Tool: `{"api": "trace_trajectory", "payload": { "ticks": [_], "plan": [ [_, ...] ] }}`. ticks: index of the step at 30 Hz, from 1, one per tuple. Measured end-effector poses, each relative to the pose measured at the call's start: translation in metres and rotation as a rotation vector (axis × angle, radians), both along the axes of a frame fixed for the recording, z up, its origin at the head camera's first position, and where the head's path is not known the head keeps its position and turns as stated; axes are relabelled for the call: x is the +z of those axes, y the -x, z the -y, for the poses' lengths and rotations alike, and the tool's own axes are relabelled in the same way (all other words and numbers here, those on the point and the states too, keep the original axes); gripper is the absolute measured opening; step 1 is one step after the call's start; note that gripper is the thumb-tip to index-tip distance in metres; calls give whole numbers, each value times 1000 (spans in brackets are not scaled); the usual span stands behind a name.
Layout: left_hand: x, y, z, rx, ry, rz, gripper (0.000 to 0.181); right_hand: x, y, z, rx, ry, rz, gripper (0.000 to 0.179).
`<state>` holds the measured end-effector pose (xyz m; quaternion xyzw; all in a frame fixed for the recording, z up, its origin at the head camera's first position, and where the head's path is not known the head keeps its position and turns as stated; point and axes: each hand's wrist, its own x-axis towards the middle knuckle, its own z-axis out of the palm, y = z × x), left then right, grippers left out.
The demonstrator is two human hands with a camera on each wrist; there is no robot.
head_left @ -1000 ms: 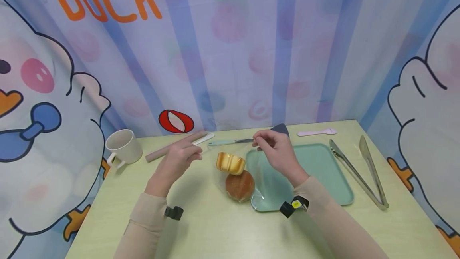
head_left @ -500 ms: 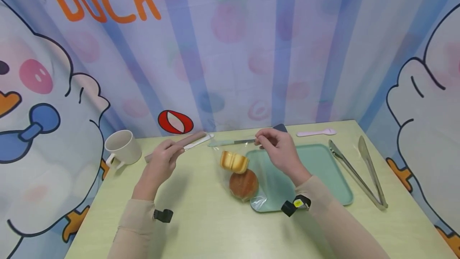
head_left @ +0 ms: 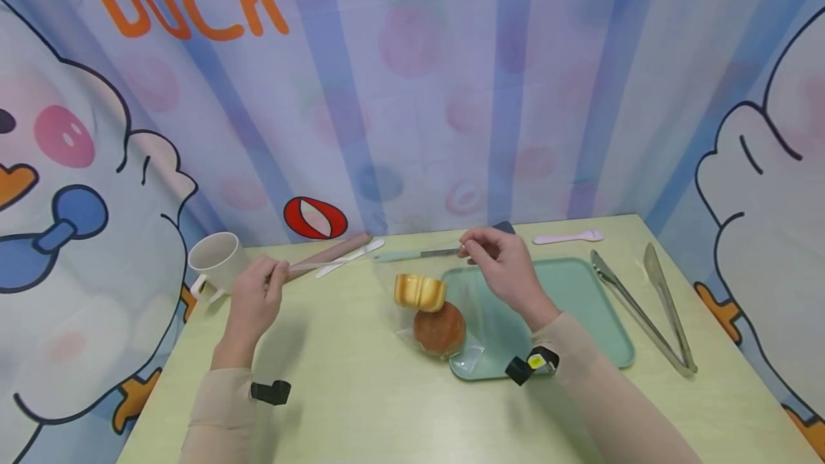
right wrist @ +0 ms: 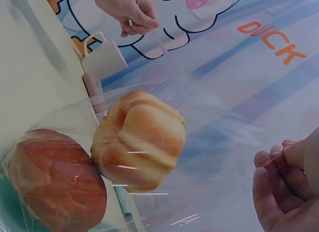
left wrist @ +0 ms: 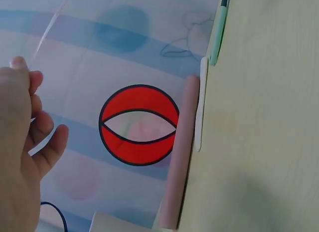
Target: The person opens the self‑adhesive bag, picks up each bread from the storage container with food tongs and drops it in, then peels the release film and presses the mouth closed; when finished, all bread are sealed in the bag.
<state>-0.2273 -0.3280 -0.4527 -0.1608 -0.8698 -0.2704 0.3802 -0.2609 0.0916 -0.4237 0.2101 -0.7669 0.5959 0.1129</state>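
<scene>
My right hand (head_left: 503, 271) pinches the upper edge of a clear plastic bag (head_left: 473, 358). Inside the bag, a round brown bun (head_left: 440, 329) lies below a golden, ridged bread roll (head_left: 420, 292); both fill the near part of the right wrist view. The bag overlaps the left edge of the green tray. My left hand (head_left: 256, 296), near the mug, pinches a thin clear strip (left wrist: 47, 32) between thumb and finger. In the right wrist view the strip stretches from those fingertips towards the bag's mouth. Whether its far end is still attached, I cannot tell.
A white mug (head_left: 215, 260) stands at the back left. Along the back lie a pinkish rod (head_left: 348, 245), a white flat utensil (head_left: 351, 258), a green-handled spatula (head_left: 399, 255) and a pink spoon (head_left: 567, 237). Metal tongs (head_left: 638, 310) lie right of the green tray (head_left: 580, 321).
My left hand has moved left, away from the bag, drawing the clear strip out with it. The bag and breads have shifted slightly right. My right hand has barely moved.
</scene>
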Motion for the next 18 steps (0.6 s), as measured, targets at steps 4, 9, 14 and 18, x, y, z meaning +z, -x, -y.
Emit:
{"api": "trace_trajectory", "payload": {
  "ticks": [4,9,14,18],
  "plan": [
    [0,-5,9,18,-40,-9,8,2,0,1,8,4,4,15],
    [1,-12,17,40,-38,-12,14,3,-1,1,4,2,7,15],
    [-3,-17,25,93,-16,10,15,3,-1,1,12,5,7,15],
    [-9,-21,31,133,-11,90,15,3,-1,2,18,7,6,14]
  ]
}}
